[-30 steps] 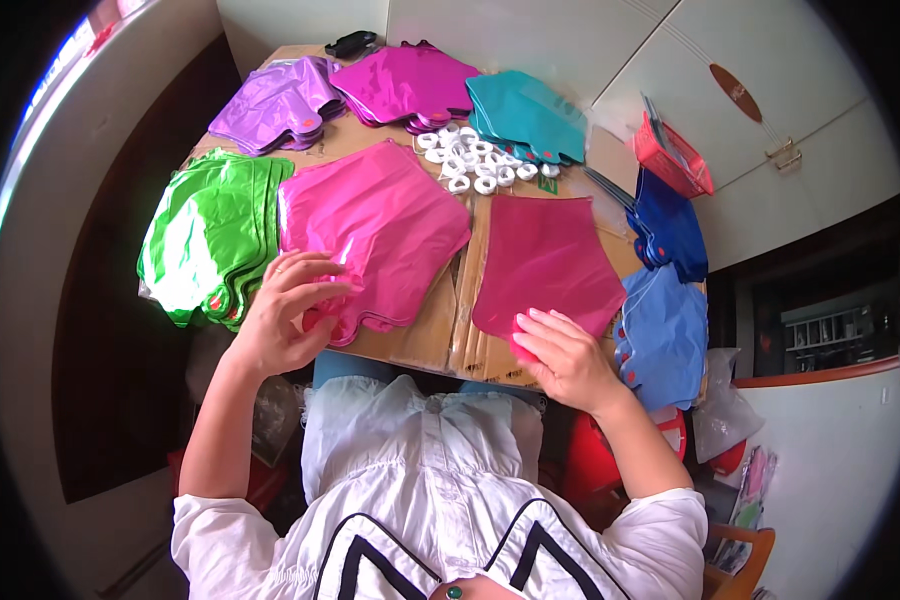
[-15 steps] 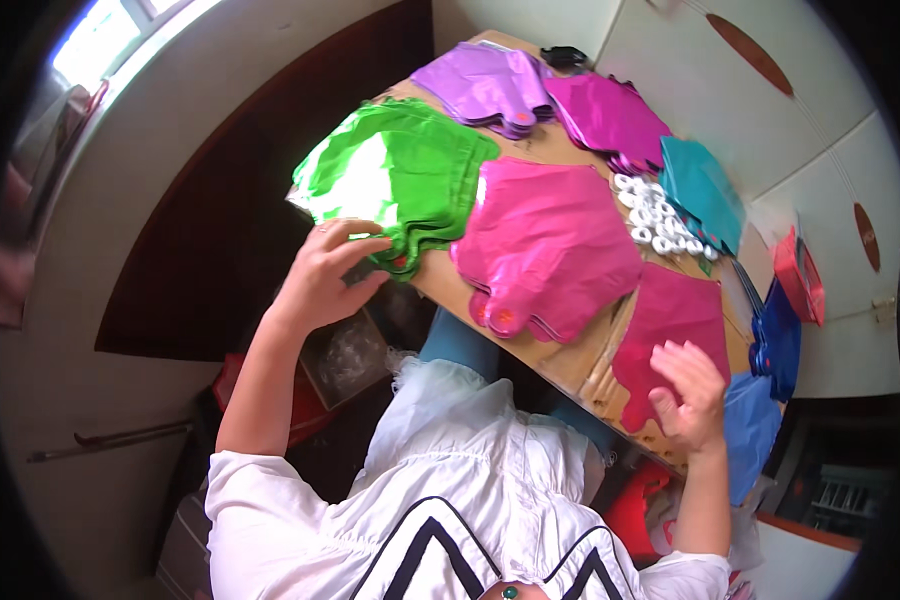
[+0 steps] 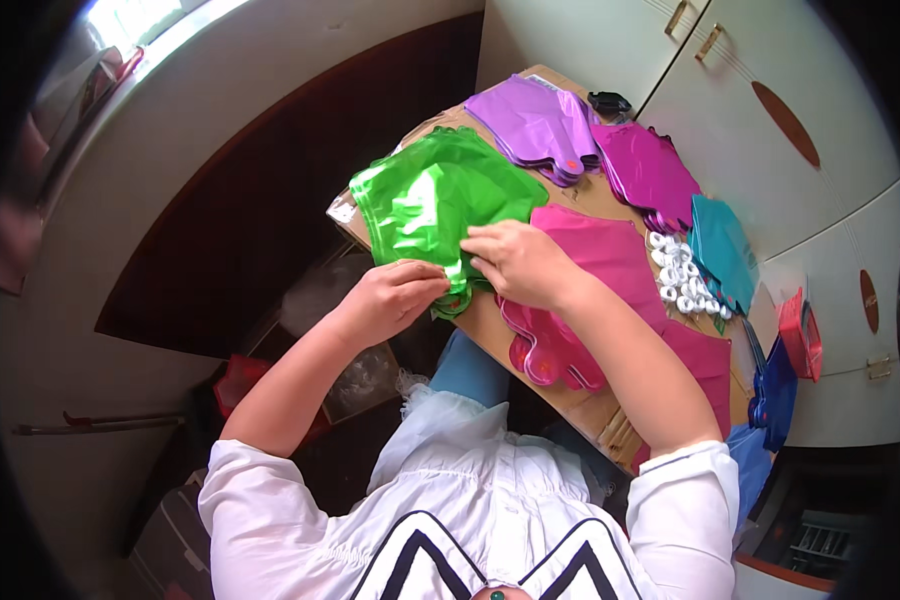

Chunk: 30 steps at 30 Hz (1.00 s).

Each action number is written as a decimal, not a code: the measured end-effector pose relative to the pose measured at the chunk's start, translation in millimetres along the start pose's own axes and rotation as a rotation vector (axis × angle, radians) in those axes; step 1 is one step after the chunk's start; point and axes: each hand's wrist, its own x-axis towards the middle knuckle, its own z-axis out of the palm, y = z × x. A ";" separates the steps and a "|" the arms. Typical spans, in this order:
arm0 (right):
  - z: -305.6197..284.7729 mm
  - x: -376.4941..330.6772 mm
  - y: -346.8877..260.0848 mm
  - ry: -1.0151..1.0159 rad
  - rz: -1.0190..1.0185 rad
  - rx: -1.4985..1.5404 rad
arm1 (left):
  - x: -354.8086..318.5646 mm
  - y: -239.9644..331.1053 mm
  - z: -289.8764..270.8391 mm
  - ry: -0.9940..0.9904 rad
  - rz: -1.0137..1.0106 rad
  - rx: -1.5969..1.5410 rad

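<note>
A stack of flat, shiny green foil balloons (image 3: 450,185) lies at the near left of the cardboard-topped table, its outline wavy and its surface creased. My left hand (image 3: 395,300) pinches the lower edge of the green foil between thumb and fingers. From the right, my right hand (image 3: 520,262) reaches across, its fingers and thumb closed on the same foil a little higher up. Beneath my right forearm lies a pink foil stack (image 3: 595,245) with rounded tabs at its near end, partly covered. A darker pink stack (image 3: 705,365) sits farther right, also partly behind that arm.
Along the far side are a lilac stack (image 3: 535,120), a magenta stack (image 3: 650,175) and a teal stack (image 3: 720,250). Small white rolls (image 3: 682,275) lie beside the teal one. Blue foil (image 3: 778,390) and a red plastic container (image 3: 798,335) stand right. White cabinet doors (image 3: 760,60) rise behind.
My right hand has swung left from above the darker pink stack to the green foil. My left hand has closed on its lower edge. The view has shifted, so the table appears lower and farther right.
</note>
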 end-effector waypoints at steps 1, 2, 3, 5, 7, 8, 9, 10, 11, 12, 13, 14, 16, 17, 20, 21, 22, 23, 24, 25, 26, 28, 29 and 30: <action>1.7 -3.3 1.4 0.040 -0.044 -0.010 | 2.1 -0.2 -3.4 -0.053 -0.084 -0.087; 3.5 -5.7 3.8 0.080 -0.089 -0.021 | 6.1 -0.3 -9.1 -0.105 -0.166 -0.175; 3.4 -9.2 5.2 0.124 -0.125 -0.034 | 13.6 2.1 -14.6 -0.162 -0.242 -0.268; -1.2 -6.4 2.6 0.120 -0.130 -0.045 | 26.9 1.5 -22.5 -0.221 -0.289 -0.279; 0.0 0.0 -0.5 0.107 -0.141 -0.038 | 32.0 -2.0 -27.5 -0.267 -0.322 -0.245; 1.1 0.4 -0.8 0.109 -0.141 -0.045 | 32.7 -3.5 -26.2 -0.258 -0.321 -0.239; 2.0 1.2 -0.9 0.113 -0.142 -0.054 | 33.6 -4.5 -25.5 -0.248 -0.357 -0.254; 2.7 1.4 -0.5 0.116 -0.142 -0.063 | 34.7 -5.1 -24.5 -0.239 -0.393 -0.269; 4.0 1.3 0.9 0.174 -0.174 -0.091 | 35.7 -5.8 -23.3 -0.230 -0.429 -0.285; 4.0 3.2 0.8 0.232 -0.209 -0.119 | 36.4 -6.8 -23.3 -0.231 -0.488 -0.299; 3.3 4.7 0.2 0.291 -0.243 -0.146 | 37.1 -7.9 -23.1 -0.232 -0.547 -0.313; 2.1 4.2 -1.9 0.265 -0.212 -0.003 | 37.9 -9.2 -22.8 -0.233 -0.606 -0.327; -5.1 6.3 -16.8 0.207 -0.147 0.288 | 39.5 -14.2 -19.5 -0.233 -0.631 -0.316; -2.1 8.4 -16.2 0.151 -0.110 0.264 | 39.1 -15.6 -18.1 -0.233 -0.645 -0.310; 6.9 13.6 -7.5 0.095 -0.004 0.238 | 43.3 -15.8 -14.9 -0.172 -0.815 -0.418; 9.8 17.5 -6.7 0.137 0.015 0.274 | 42.4 -15.8 -12.0 -0.039 -0.703 -0.371; 11.2 20.6 -5.6 0.179 0.033 0.310 | 39.8 -14.3 -7.6 0.093 -0.588 -0.323; 10.8 22.8 -4.2 0.155 0.142 0.391 | 37.1 -11.1 -5.4 0.222 -0.472 -0.274; 9.9 23.6 -1.1 0.130 0.259 0.468 | 36.4 -6.4 -4.6 0.280 -0.330 -0.001; 7.4 24.2 1.2 0.110 0.375 0.544 | 37.3 2.0 -7.4 0.335 -0.179 0.272; 11.4 24.2 7.2 0.185 0.341 0.584 | 37.2 8.0 -8.1 0.388 -0.023 0.542; 9.7 30.5 8.9 0.119 0.376 0.552 | 24.4 12.4 -6.6 0.188 0.163 0.494; 8.7 32.7 9.3 0.087 0.394 0.535 | 20.0 11.7 -3.8 0.088 0.255 0.468; 8.9 34.6 7.9 0.087 0.361 0.514 | 17.7 10.7 1.2 -0.037 0.207 0.470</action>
